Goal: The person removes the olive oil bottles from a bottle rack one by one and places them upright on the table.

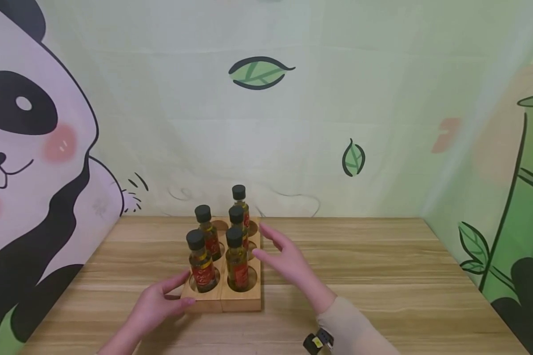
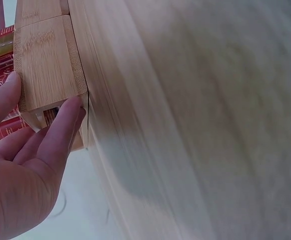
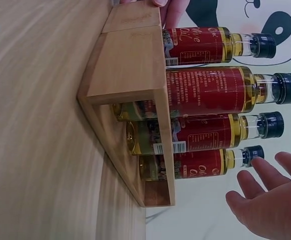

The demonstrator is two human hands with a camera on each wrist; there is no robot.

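Note:
Two wooden bottle racks (image 1: 241, 301) stand side by side on the table, and several olive oil bottles (image 1: 239, 268) with black caps and red labels stand upright in their round holes. The back left hole (image 1: 219, 225) shows no bottle. My left hand (image 1: 153, 305) grips the front left corner of the left rack, thumb at the front and fingers along the side; the left wrist view shows the fingers (image 2: 60, 127) against the wood. My right hand (image 1: 288, 259) hovers beside the right rack with its fingers spread and holds nothing. In the right wrist view, its fingers (image 3: 265, 175) are near the bottle caps.
The wood-grain table (image 1: 382, 276) extends to both sides of the racks. Behind it hangs a pale green backdrop (image 1: 293, 148) with a printed panda and leaves. A small black item with a yellow patch (image 1: 317, 341) is by the right sleeve.

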